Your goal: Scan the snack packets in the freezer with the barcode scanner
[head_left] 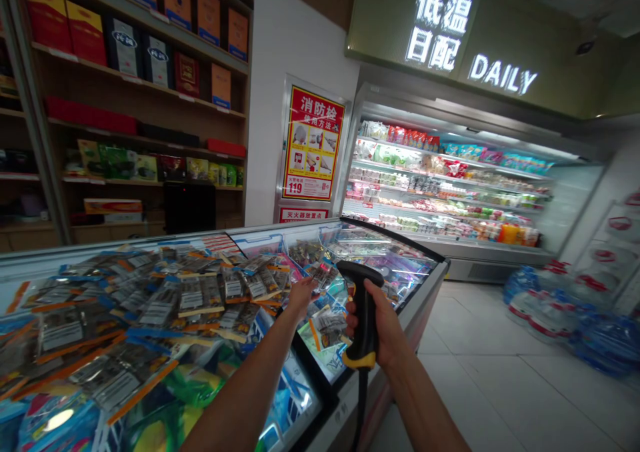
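My right hand (377, 319) is wrapped round the grip of a black and yellow barcode scanner (361, 312), held upright with its head towards the left. A cable runs down from its base. My left hand (301, 295) reaches over the freezer and pinches a small clear packet (324, 273) with a pinkish-red part, close to the scanner's head. A heap of similar clear packets (200, 293) with white labels and orange or blue edges covers the glass lid to the left. Another packet (327, 325) lies below, between my hands.
The glass-topped chest freezer (425, 292) runs under both arms, with colourful goods inside. Boxed goods stand on wooden shelves (140, 82) at the back left. A lit refrigerated display (450, 192) is at the back right. Bottled water packs (545, 305) stand on the tiled floor (480, 372).
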`<control>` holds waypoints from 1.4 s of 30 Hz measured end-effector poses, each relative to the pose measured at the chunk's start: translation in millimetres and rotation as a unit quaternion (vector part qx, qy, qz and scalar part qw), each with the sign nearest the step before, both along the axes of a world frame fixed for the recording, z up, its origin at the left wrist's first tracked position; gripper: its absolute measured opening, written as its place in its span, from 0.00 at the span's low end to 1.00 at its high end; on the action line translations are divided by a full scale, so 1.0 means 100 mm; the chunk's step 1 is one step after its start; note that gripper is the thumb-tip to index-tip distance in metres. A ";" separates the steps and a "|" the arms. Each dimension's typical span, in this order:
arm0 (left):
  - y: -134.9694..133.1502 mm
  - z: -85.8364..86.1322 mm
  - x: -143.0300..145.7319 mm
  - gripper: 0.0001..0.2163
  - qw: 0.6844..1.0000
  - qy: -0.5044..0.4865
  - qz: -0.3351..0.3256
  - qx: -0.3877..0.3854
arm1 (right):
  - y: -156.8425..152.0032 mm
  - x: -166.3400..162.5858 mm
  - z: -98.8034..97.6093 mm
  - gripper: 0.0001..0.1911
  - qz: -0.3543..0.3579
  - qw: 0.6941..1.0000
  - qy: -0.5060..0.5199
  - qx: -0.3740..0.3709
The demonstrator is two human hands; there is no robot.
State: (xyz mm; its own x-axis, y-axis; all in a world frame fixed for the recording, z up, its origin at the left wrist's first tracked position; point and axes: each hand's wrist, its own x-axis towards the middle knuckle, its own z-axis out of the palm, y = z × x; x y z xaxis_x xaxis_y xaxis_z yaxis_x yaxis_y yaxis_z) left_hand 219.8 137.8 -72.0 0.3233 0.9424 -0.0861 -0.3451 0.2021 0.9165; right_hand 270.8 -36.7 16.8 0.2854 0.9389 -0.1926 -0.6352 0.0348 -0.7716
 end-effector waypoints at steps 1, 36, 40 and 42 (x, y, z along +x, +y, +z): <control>0.00 -0.01 0.00 0.06 1.000 -0.001 0.003 -0.004 | -0.01 0.01 0.01 0.14 0.002 1.000 0.002 0.002; -0.02 0.21 -0.11 0.11 0.984 0.115 0.058 0.126 | -0.18 0.07 -0.08 0.13 -0.041 0.999 -0.024 -0.006; 0.08 0.42 -0.33 0.14 0.934 0.238 0.145 0.222 | -0.11 0.06 -0.09 0.13 -0.052 0.998 -0.040 -0.010; 0.13 0.55 -0.50 0.16 0.890 0.313 0.187 0.274 | -0.06 0.05 -0.11 0.14 -0.063 0.997 -0.052 -0.009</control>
